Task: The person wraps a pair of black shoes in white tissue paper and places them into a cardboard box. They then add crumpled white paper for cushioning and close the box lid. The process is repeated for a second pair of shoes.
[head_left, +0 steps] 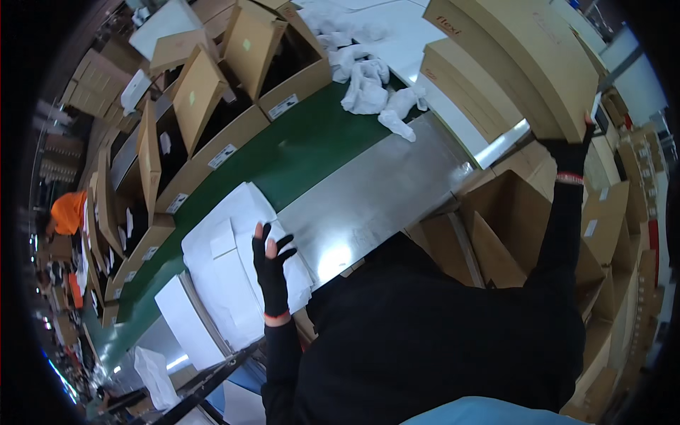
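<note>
My left hand (271,273), in a black glove with bare fingertips, is raised over a stack of white paper sheets (225,276). Its fingers are spread and nothing is in them. Far out to the right, my right hand (570,154), gloved the same way, grips the near end of a long brown cardboard box (520,67). A fingertip shows at the box's edge; the rest of that grip is partly hidden. Under this box lies another flat brown box (464,88). Crumpled white wrapping paper (368,88) lies to their left.
A green conveyor belt (297,142) runs beside a metal work surface (368,198). Several open brown boxes with dark contents, one a lidded box (202,95), line its far side. Large open cartons (513,205) stand at my right. A person in orange (69,212) is at far left.
</note>
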`<state>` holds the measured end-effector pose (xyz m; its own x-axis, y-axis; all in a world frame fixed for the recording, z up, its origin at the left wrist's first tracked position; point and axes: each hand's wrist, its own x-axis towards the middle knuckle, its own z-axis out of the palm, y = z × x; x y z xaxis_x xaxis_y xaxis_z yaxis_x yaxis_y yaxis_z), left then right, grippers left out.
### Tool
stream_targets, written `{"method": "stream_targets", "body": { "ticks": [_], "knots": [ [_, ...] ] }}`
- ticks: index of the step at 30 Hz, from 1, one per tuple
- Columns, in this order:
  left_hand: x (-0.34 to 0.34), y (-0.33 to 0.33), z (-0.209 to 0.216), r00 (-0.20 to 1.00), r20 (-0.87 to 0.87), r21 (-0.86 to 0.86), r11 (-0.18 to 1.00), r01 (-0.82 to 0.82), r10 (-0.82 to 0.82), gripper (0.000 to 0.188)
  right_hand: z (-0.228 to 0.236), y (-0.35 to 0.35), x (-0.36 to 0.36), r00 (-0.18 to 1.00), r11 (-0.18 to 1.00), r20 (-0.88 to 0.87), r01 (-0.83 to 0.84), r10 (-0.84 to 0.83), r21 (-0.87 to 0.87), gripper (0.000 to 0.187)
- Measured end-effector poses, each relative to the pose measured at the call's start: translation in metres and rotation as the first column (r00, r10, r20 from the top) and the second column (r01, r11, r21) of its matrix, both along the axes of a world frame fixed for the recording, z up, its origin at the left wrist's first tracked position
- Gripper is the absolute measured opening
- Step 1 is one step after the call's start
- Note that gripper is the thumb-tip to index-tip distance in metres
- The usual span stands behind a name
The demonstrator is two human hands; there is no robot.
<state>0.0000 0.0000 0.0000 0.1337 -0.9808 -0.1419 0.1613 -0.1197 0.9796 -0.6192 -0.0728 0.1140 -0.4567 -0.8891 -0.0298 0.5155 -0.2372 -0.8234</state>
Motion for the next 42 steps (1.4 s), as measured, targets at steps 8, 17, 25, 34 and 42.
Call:
{"method": "stream_targets", "body": {
  "ticks": [8, 17, 25, 34, 42],
  "knots": [
    [0.006, 0.031, -0.037, 0.999, 0.034, 0.173, 0.984, -0.046, 0.041, 0.068, -0.084, -0.030, -0.086, 0.967, 0.820, -0.175, 0.251, -0.187, 0.514, 0.077],
    [0.003, -0.001, -0.065, 0.996, 0.065, 0.163, 0.984, -0.069, 0.059, 0.063, -0.080, -0.083, -0.136, 0.541, 0.843, -0.826, 0.509, -0.156, 0.174, 0.072],
    [0.110, -0.015, -0.109, 0.694, 0.655, -0.134, 0.950, -0.283, 0.300, 0.053, -0.099, -0.145, 0.181, -0.071, 0.910, -0.979, -0.386, -0.193, -0.151, 0.040],
    [0.162, -0.181, -0.063, 0.350, 0.840, -0.512, 0.821, 0.252, 0.416, 0.057, -0.187, -0.331, 0.405, -0.153, 0.758, -0.956, -0.645, -0.251, -0.096, 0.069],
    [0.187, -0.333, -0.084, 0.171, 0.870, -0.493, 0.825, 0.277, 0.462, 0.043, -0.249, -0.442, 0.509, -0.348, 0.770, -0.937, -0.609, -0.045, 0.189, 0.055]
  ]
}}
